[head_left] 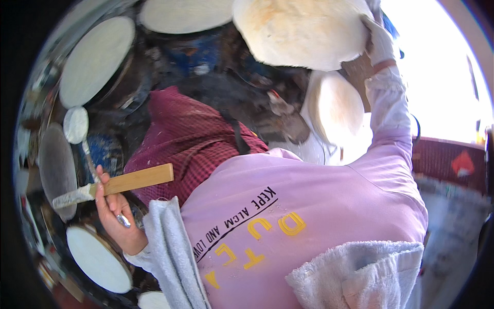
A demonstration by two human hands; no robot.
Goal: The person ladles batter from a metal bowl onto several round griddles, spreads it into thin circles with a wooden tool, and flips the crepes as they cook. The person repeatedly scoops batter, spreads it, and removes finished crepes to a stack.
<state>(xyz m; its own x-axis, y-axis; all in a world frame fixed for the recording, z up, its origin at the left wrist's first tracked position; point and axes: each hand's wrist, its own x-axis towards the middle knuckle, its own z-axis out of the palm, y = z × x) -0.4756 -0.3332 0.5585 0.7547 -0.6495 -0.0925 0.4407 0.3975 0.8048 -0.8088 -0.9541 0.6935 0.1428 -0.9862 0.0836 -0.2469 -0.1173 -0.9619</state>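
My bare left hand [114, 210] grips a flat wooden spatula [139, 179], its far end coated in white batter. The same hand holds a batter-covered ladle [76, 124], whose round bowl points away from me. A shiny metal piece, perhaps the ladle's handle end, shows at the palm. My right hand [380, 44], in a white glove, pinches the right edge of a large thin pancake [301, 31] with ragged edges and light brown patches. The pancake is raised above a stack of round pale pancakes [337, 108]. The picture's top edge cuts off part of the raised pancake.
Round griddles curve around my left and front. Pale rounds [96, 61] [185, 15] [98, 260] cover several, while a grey griddle [58, 172] shows a bare-looking surface. Blue containers [104, 150] stand low between them. A maroon checked apron [185, 135] juts forward. Bright light washes out the right side.
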